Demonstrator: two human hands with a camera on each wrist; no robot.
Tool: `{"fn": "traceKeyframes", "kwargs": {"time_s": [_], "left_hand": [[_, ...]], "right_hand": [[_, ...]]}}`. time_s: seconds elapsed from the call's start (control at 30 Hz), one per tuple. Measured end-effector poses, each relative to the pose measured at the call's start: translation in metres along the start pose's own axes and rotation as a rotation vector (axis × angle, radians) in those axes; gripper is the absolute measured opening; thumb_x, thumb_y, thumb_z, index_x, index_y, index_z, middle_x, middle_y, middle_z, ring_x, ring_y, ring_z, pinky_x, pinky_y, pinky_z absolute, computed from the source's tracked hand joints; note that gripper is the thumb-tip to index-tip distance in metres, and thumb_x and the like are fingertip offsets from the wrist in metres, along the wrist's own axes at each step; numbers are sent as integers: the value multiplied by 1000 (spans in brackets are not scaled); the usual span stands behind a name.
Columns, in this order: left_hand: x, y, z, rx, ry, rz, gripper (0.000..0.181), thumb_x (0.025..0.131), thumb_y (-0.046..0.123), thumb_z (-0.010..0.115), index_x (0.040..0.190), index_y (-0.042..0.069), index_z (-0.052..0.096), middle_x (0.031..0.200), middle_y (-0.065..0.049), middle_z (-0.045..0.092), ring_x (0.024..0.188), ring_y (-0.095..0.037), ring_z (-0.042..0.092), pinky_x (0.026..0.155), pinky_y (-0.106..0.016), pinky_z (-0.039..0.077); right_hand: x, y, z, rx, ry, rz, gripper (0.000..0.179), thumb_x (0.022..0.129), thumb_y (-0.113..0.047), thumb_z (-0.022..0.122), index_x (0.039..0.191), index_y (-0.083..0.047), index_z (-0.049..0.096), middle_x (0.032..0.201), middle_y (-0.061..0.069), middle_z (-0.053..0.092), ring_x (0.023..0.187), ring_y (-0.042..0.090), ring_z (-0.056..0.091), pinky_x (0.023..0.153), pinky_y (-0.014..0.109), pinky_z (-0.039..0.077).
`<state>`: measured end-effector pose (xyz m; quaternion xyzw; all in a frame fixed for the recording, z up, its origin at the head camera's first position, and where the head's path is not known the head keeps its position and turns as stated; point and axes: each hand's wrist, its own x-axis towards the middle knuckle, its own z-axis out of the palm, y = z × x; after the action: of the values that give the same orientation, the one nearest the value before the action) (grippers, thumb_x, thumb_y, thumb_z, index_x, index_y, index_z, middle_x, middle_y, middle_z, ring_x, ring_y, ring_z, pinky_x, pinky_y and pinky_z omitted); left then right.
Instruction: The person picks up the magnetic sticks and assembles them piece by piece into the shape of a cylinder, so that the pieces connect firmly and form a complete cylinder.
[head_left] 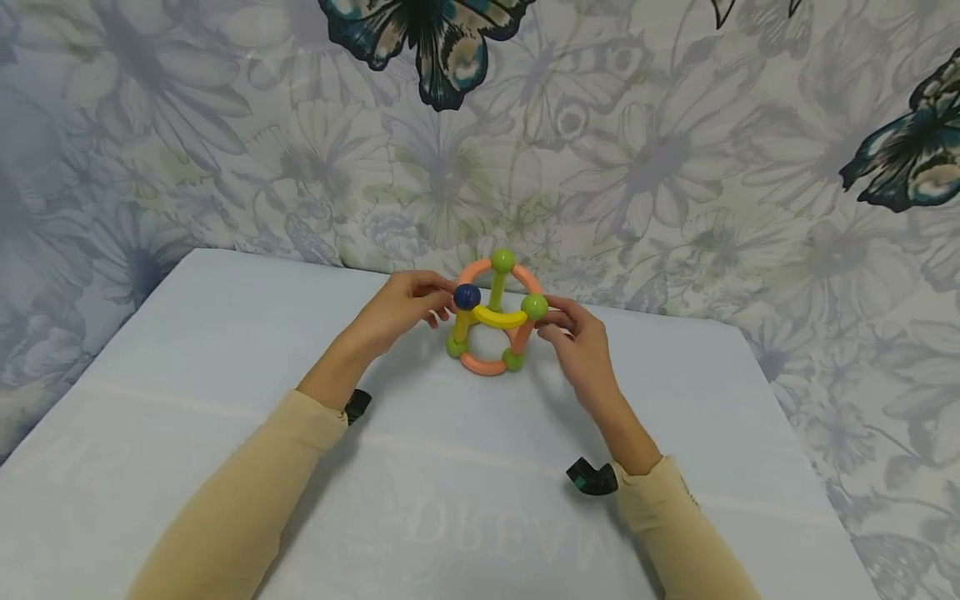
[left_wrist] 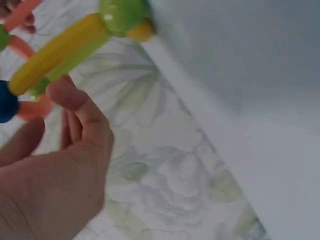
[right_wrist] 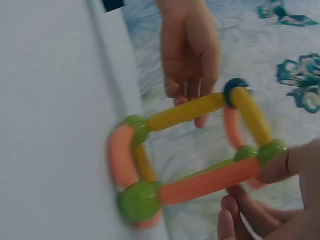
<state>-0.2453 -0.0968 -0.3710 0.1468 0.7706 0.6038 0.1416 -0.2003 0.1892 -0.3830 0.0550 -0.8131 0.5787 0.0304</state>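
A cage-like toy frame of balls and rods (head_left: 499, 318) stands towards the table's far edge, between both hands. It joins a dark blue ball (head_left: 467, 297) and several green balls with yellow, green and orange rods, some curved. My right hand (head_left: 585, 346) grips its right side, thumb and fingers at the end of a straight orange rod (right_wrist: 207, 181) by a green ball (right_wrist: 271, 151). On the other side my left hand (head_left: 397, 310) has its fingertips right by the blue ball. In the left wrist view, its thumb and forefinger are spread beside an orange curved rod (left_wrist: 36, 108).
A white table (head_left: 450, 508) with faint mirrored lettering lies under the hands. Behind its far edge rises a wall (head_left: 660, 167) patterned with flowers and butterflies. Dark wrist-worn devices (head_left: 592, 477) jut inward from both sleeves.
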Motion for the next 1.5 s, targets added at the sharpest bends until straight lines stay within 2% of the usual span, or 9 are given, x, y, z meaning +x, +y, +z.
{"fn": "traceKeyframes", "kwargs": {"time_s": [0.13, 0.3, 0.4, 0.5, 0.77, 1.07, 1.2, 1.4, 1.5], "left_hand": [[8, 13, 9, -179, 112, -84, 38, 109, 29, 60, 131, -1, 66, 110, -14, 69, 94, -26, 65, 82, -33, 57], [17, 19, 18, -283, 142, -154, 39, 106, 31, 65, 132, 1, 67, 100, -1, 66, 85, -18, 55, 77, -27, 47], [18, 20, 19, -330, 164, -179, 37, 105, 28, 67, 132, 2, 68, 96, 1, 66, 81, -16, 51, 76, -27, 44], [20, 22, 20, -355, 182, -167, 35, 103, 27, 70, 129, 2, 70, 94, 1, 66, 80, -16, 50, 75, -25, 44], [18, 27, 23, -356, 221, -140, 33, 103, 23, 70, 125, -1, 71, 116, -5, 64, 80, -13, 55, 75, -22, 47], [17, 29, 27, -379, 248, -124, 32, 103, 21, 69, 125, -2, 69, 124, -6, 59, 82, -12, 56, 77, -24, 47], [17, 28, 28, -381, 251, -128, 33, 103, 23, 70, 126, -1, 69, 116, -4, 63, 80, -11, 58, 76, -24, 48], [19, 27, 26, -356, 226, -148, 37, 104, 29, 69, 129, 3, 69, 89, 3, 68, 73, -12, 51, 70, -25, 43], [19, 28, 26, -331, 207, -158, 38, 104, 32, 68, 131, 4, 68, 93, 4, 66, 76, -14, 48, 71, -26, 39]], "right_hand": [[10, -8, -7, 228, 41, 139, 35, 107, -18, 53, 137, -5, 66, 115, 9, 73, 106, 27, 71, 95, 37, 59], [20, -10, -6, 368, 42, 261, 40, 108, -28, 57, 138, -2, 65, 108, 4, 72, 101, 19, 71, 94, 30, 60], [23, -11, -5, 374, 13, 253, 41, 108, -29, 61, 138, -2, 65, 114, 3, 71, 104, 18, 71, 100, 34, 58], [25, -14, -6, 365, 8, 210, 39, 106, -28, 64, 134, 0, 67, 116, 4, 69, 104, 18, 70, 103, 37, 57], [28, -19, -8, 364, 17, 227, 39, 104, -23, 69, 134, 2, 66, 112, 3, 70, 96, 15, 69, 90, 27, 59], [30, -22, -6, 394, 60, 220, 25, 101, -19, 72, 118, 0, 71, 108, 5, 71, 93, 16, 71, 87, 27, 61], [30, -23, -6, 376, 52, 220, 29, 102, -20, 71, 122, 1, 70, 108, 4, 71, 94, 16, 71, 89, 30, 61], [28, -23, -9, 323, 15, 233, 39, 103, -26, 70, 130, 1, 67, 106, 1, 71, 97, 16, 70, 92, 35, 60], [28, -24, -9, 327, 5, 232, 40, 103, -26, 70, 132, 1, 66, 111, 2, 70, 100, 17, 70, 99, 39, 58]]}}
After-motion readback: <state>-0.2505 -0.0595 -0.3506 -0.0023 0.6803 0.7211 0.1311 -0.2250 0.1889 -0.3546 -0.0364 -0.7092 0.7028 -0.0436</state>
